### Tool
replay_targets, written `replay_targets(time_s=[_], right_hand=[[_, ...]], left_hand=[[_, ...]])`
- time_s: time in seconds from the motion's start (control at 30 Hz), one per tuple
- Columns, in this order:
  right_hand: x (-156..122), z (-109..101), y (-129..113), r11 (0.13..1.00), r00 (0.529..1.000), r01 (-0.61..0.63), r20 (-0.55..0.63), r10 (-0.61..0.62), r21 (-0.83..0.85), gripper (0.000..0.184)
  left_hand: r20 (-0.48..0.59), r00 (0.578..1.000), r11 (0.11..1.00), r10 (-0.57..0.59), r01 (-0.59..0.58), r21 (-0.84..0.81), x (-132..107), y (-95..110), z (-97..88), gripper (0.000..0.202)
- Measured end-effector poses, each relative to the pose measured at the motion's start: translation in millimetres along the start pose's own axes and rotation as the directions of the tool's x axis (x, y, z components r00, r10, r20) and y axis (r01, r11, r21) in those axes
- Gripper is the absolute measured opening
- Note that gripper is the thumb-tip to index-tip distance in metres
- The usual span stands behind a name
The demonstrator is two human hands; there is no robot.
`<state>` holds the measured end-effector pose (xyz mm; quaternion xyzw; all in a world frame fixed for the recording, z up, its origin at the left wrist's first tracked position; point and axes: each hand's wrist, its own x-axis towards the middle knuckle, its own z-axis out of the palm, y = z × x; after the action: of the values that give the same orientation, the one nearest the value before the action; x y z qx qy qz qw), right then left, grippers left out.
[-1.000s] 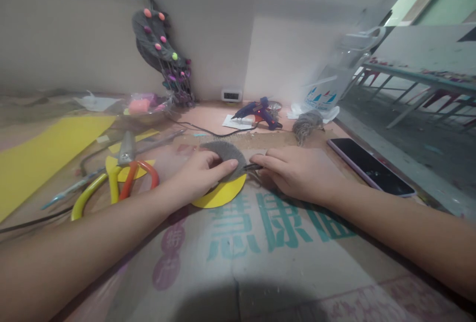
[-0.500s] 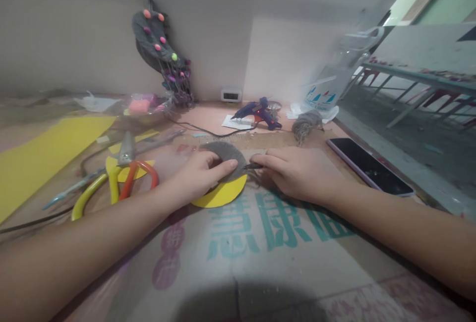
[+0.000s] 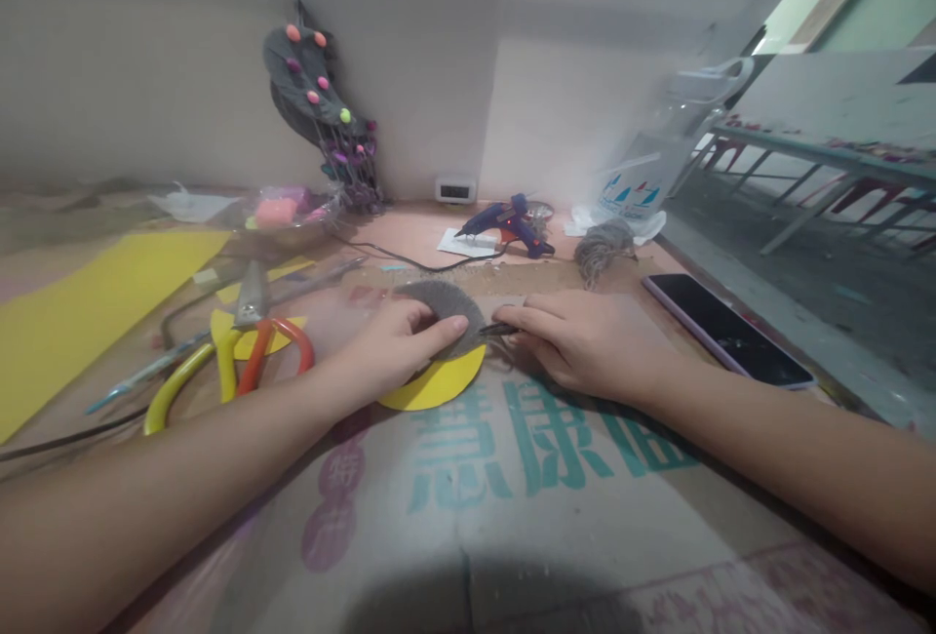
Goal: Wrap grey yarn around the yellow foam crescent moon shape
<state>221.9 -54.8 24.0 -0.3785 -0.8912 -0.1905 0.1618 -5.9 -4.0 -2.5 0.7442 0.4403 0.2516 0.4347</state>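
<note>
A grey felt piece (image 3: 448, 302) with a curved edge lies partly over a round-edged yellow piece (image 3: 443, 382) on the printed cardboard. My left hand (image 3: 399, 346) is closed on the felt, thumb pressed on top, other fingers bent and partly hidden. Just to its right, my right hand (image 3: 563, 336) pinches a small dark pointed tool (image 3: 498, 329), its tip at the felt's right edge. Thin grey strands (image 3: 504, 349) show under that tool. The tool's exact kind is hidden by my fingers.
Scissors with red and yellow handles (image 3: 253, 327) lie left, beside a yellow sheet (image 3: 88, 312). At the back are a glue gun (image 3: 504, 221) with its cord, grey yarn (image 3: 604, 249) and a clear bottle (image 3: 650, 146). A phone (image 3: 723, 327) lies right. A grey crescent ornament (image 3: 299, 78) hangs left.
Both hands keep almost the same place and hold. The whole view has shifted very slightly; the dark tool's tip stays at the felt's right edge.
</note>
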Motion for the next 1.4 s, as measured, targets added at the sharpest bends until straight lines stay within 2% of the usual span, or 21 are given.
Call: replay_targets(time_s=[0.17,0.4,0.63,0.73,0.8,0.9,1.0,1.1,1.2,1.27,1.3,1.4], right_hand=[[1,-1,2,0.998,0.999,0.036,0.016,-0.035,-0.048,0.025],[0,1,4,0.997,0.998,0.054,0.026,-0.053,-0.051,0.024],[2,0,2,0.997,0.999,0.051,0.021,-0.05,-0.062,0.024],[0,0,1,1.0,1.0,0.001,0.006,-0.001,0.012,0.024],[-3,3,3,0.99,0.997,-0.083,0.005,0.083,0.117,0.026],[-7,14,5,0.941,0.976,-0.206,-0.016,0.218,0.267,0.024],[-7,21,4,0.899,0.965,-0.232,-0.027,0.26,0.372,0.022],[-2,20,-2,0.781,0.923,-0.314,-0.018,0.384,0.54,0.02],[5,15,-11,0.531,0.833,-0.483,0.179,0.523,0.696,0.024],[8,14,-15,0.399,0.783,-0.55,0.287,0.552,0.733,0.029],[10,15,-17,0.363,0.778,-0.554,0.31,0.547,0.749,0.03],[12,18,-18,0.329,0.796,-0.532,0.329,0.508,0.78,0.031]], left_hand=[[0.02,1.0,1.0,0.009,-0.01,0.021,1,1,0.0,0.047],[0.018,1.0,1.0,0.011,-0.011,0.001,-1,9,-0.2,0.039],[-0.002,0.999,0.998,-0.046,0.047,0.031,-1,9,-0.1,0.044],[-0.003,0.999,0.999,-0.041,0.04,-0.008,-1,7,1.0,0.044],[0.02,0.999,0.998,-0.028,0.029,-0.064,0,6,1.6,0.043],[-0.003,1.0,0.997,-0.026,0.026,-0.074,0,6,1.9,0.045],[0.0,1.0,0.995,-0.023,0.023,-0.102,-1,8,1.8,0.041],[0.008,1.0,0.994,0.002,-0.001,-0.114,-1,8,2.5,0.04],[0.01,1.0,0.994,-0.005,0.006,-0.108,1,7,3.9,0.041],[-0.004,1.0,0.993,0.006,-0.006,-0.121,2,6,4.5,0.04],[-0.004,1.0,0.991,0.015,-0.016,-0.13,2,6,4.6,0.039],[0.003,1.0,0.996,-0.02,0.02,-0.09,1,4,4.5,0.044]])
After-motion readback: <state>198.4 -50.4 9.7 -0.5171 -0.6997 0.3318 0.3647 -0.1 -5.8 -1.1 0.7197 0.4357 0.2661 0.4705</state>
